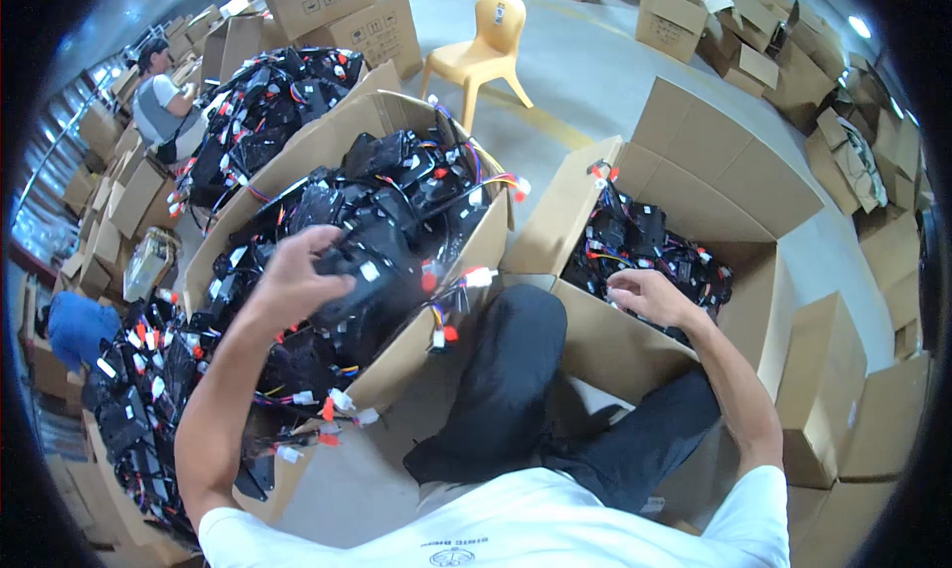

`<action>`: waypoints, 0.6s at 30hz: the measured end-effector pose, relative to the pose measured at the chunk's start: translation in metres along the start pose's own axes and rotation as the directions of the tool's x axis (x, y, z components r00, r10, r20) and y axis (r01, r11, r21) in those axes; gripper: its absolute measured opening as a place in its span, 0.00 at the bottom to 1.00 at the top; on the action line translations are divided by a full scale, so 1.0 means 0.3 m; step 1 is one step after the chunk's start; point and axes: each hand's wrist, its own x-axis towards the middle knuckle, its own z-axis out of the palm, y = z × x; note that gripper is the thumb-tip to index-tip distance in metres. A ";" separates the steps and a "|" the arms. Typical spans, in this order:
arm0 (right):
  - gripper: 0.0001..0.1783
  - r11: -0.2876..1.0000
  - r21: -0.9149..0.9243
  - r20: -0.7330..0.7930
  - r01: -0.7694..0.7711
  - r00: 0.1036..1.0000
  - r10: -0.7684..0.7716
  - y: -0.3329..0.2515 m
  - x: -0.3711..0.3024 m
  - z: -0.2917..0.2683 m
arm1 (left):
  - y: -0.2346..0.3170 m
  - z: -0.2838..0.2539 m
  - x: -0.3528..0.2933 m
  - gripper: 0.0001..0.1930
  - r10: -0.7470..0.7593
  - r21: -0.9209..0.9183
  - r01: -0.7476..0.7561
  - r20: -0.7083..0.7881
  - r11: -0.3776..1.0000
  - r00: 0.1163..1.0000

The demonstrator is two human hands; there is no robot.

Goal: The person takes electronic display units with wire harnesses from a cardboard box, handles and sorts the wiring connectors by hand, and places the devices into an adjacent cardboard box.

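Note:
Over the large cardboard box (pixel 395 367) on my left, my left hand (pixel 296 282) is open, thumb and fingers spread apart. Close to its fingertips is a black plastic unit (pixel 372 268) with a small white label, slightly blurred, lying on a heap of similar black units with coloured wires and red and white connectors. My right hand (pixel 650 296) hangs at the near side of a second cardboard box (pixel 615 342), fingers loosely bent and nothing visible in them. Inside that box are more black wired units (pixel 645 233), partly hidden by the hand.
Wire ends with white connectors (pixel 479 277) stick out over the left box's edge. Further heaps of black units (pixel 283 97) stand behind and at the lower left (pixel 149 409). A yellow chair (pixel 486 52) is ahead. Another person (pixel 164 107) sits far left. Cardboard boxes (pixel 828 389) line the right.

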 end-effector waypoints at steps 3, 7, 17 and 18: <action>0.22 0.991 0.112 -0.119 0.079 0.991 -0.066 -0.228 0.018 -0.028 | 0.150 -0.183 0.003 0.45 0.022 -0.106 -0.035 -0.119 0.994 0.993; 0.23 0.947 0.136 -0.242 0.290 0.937 -0.252 -0.623 0.072 -0.022 | 0.287 -0.307 0.017 0.40 0.102 -0.307 -0.177 -0.246 0.935 0.964; 0.25 0.331 0.865 -0.340 0.377 0.926 -0.167 -0.895 0.215 0.172 | 0.371 0.124 0.147 0.19 -0.057 -0.702 -0.082 -0.172 0.708 0.984; 0.25 0.353 0.839 -0.384 0.413 0.910 -0.153 -0.856 0.206 0.172 | 0.405 0.173 0.147 0.18 -0.037 -0.713 -0.102 -0.177 0.693 0.984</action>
